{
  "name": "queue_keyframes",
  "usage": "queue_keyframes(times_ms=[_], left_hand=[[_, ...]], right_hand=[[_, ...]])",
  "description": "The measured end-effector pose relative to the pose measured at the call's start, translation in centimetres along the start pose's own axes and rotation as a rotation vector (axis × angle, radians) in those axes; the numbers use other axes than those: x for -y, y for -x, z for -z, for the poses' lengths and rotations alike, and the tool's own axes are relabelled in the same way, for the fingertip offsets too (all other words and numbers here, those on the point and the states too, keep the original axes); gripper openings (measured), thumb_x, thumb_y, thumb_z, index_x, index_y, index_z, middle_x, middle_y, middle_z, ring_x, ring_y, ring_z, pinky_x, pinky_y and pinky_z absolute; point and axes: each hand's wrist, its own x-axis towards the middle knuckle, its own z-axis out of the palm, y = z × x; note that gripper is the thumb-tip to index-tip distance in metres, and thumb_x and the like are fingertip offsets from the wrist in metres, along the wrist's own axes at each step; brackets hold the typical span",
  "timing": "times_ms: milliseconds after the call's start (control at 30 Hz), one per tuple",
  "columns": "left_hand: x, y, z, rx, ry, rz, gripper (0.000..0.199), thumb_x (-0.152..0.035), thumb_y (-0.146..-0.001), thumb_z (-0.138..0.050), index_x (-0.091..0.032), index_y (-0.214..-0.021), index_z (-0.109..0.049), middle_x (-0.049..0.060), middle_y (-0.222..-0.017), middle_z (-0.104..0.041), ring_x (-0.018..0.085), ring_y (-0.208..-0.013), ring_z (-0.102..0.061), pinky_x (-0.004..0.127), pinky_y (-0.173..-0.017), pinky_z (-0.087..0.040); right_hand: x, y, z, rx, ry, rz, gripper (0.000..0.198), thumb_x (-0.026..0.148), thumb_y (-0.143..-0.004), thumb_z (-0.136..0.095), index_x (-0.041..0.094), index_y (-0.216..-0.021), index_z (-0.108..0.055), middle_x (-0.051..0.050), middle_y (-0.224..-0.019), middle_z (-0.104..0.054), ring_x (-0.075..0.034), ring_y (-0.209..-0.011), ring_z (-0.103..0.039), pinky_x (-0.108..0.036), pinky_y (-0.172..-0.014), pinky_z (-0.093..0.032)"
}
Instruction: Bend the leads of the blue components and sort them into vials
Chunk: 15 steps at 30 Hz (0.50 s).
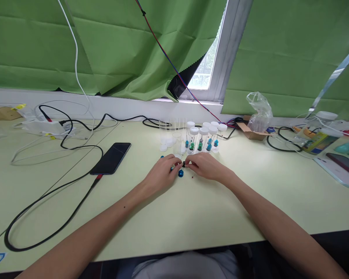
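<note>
My left hand [163, 172] and my right hand [205, 166] meet low over the table, fingertips closed in a pinch. Between them is a small black part [184, 164] that both appear to grip; its kind is too small to tell. A shiny blue knob-like piece [180, 173] lies just below my left fingertips. Another blue piece is partly hidden by that hand. Near my right hand, a tiny thin piece with a dark tip [192, 177] rests on the table. Just behind stand several clear tubes with white caps [203, 131], holding blue and green pieces on thin stems.
Clear open tubes [177, 141] stand behind my left hand. A black phone [112, 158] with a cable [72, 223] lies to the left. Toward the back right are a small cardboard box [251, 133] and a plastic bag [259, 112]. A power strip [43, 127] sits back left.
</note>
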Motion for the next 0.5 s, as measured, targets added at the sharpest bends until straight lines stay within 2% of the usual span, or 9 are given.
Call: queue_keyframes(times_ms=[133, 300, 500], left_hand=[[-0.17, 0.05, -0.19, 0.017, 0.000, -0.007, 0.032, -0.039, -0.095, -0.046, -0.018, -0.096, -0.070, 0.005, -0.092, -0.062, 0.016, -0.072, -0.058, 0.030, -0.065, -0.042], [-0.61, 0.17, -0.11, -0.011, -0.054, -0.022, 0.027, -0.041, -0.088, -0.055, -0.021, -0.099, -0.071, 0.003, -0.093, -0.060, 0.014, -0.069, -0.056, 0.030, -0.066, -0.042], [-0.72, 0.19, -0.32, -0.013, -0.068, -0.028, 0.027, -0.041, -0.091, -0.053, -0.021, -0.097, -0.070, 0.002, -0.091, -0.058, 0.013, -0.066, -0.054, 0.029, -0.064, -0.041]], right_hand=[[-0.02, -0.05, -0.08, 0.003, -0.008, -0.009, 0.018, 0.015, -0.094, -0.052, 0.018, -0.091, -0.069, -0.002, -0.073, -0.068, -0.015, -0.066, -0.057, -0.026, -0.061, -0.033], [-0.19, -0.13, -0.27, 0.007, -0.029, -0.009, 0.016, 0.016, -0.094, -0.052, 0.017, -0.093, -0.068, -0.005, -0.085, -0.072, -0.017, -0.075, -0.061, -0.026, -0.064, -0.035], [-0.40, -0.14, -0.31, -0.021, -0.031, -0.002, 0.017, 0.016, -0.094, -0.051, 0.017, -0.089, -0.067, -0.005, -0.082, -0.070, -0.016, -0.073, -0.059, -0.027, -0.063, -0.035]])
